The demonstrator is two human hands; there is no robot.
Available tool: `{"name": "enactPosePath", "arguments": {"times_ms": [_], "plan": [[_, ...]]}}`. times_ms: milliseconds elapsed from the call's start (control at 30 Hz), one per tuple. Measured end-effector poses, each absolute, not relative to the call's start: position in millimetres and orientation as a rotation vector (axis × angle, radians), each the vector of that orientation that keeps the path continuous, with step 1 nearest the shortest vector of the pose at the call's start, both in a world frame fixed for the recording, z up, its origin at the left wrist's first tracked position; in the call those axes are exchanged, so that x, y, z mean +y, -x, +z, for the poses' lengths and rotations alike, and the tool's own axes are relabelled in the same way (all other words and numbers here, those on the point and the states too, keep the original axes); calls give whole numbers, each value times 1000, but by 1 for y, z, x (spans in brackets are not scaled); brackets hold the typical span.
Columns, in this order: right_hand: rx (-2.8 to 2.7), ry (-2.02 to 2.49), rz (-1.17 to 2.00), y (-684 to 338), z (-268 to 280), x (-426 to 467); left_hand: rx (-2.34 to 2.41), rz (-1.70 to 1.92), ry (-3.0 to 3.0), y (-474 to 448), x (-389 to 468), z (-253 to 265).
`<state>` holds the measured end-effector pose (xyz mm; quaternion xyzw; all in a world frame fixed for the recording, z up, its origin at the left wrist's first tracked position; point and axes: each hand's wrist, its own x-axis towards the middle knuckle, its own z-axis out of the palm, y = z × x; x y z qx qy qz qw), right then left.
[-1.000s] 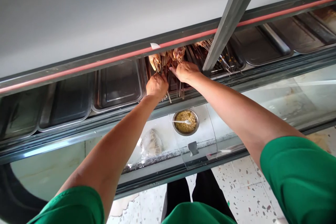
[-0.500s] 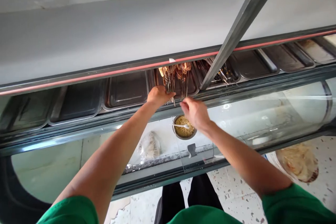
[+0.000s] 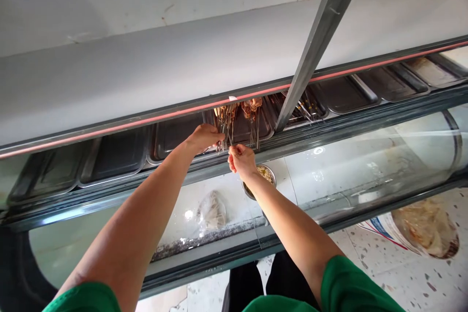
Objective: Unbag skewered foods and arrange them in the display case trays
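Observation:
A bunch of meat skewers (image 3: 225, 119) lies in a metal tray (image 3: 268, 122), the thin sticks pointing toward me. At the bunch's left side, my left hand (image 3: 205, 138) is closed around some of the sticks, its thumb against them; its other fingers are partly hidden. My right hand (image 3: 242, 160) pinches the near end of a stick just in front of the tray edge. To its upper right, a second bunch of skewers (image 3: 253, 117) rests in the same tray with nobody touching it.
Several metal trays (image 3: 113, 156) line the display case. A slanted metal post (image 3: 310, 48) stands right of the skewers. Below the glass are a bowl (image 3: 270, 174) of chopped yellowish food, partly behind my right arm, and a plastic bag (image 3: 212, 210). A bucket (image 3: 405, 234) stands on the floor.
My right hand has moved left, from beside the second bunch to the stick ends near my left hand. My left hand has shifted slightly left along the first bunch. The view has tilted a little.

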<state>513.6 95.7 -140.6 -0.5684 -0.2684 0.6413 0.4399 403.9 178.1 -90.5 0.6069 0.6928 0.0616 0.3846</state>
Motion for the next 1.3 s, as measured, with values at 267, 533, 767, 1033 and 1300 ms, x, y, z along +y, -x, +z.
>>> {"name": "enactPosePath", "arguments": {"times_ms": [267,533,767,1033,1300], "plan": [[-905,1623,1520,-516,-130,102,1988,-45,-1949,-402,175,-91],[-1694,1819,848,-521,-109,116,1931,240,-1676,-400,180,-90],[-1595,1920,997,-517,-114,172,1610,581,-1305,-382,180,-101],[-1768,1885,994,-507,-106,196,1492,714,-1294,-381,168,-115],[-1849,1796,836,-503,-121,222,1664,643,-1525,-380,168,-123]]}}
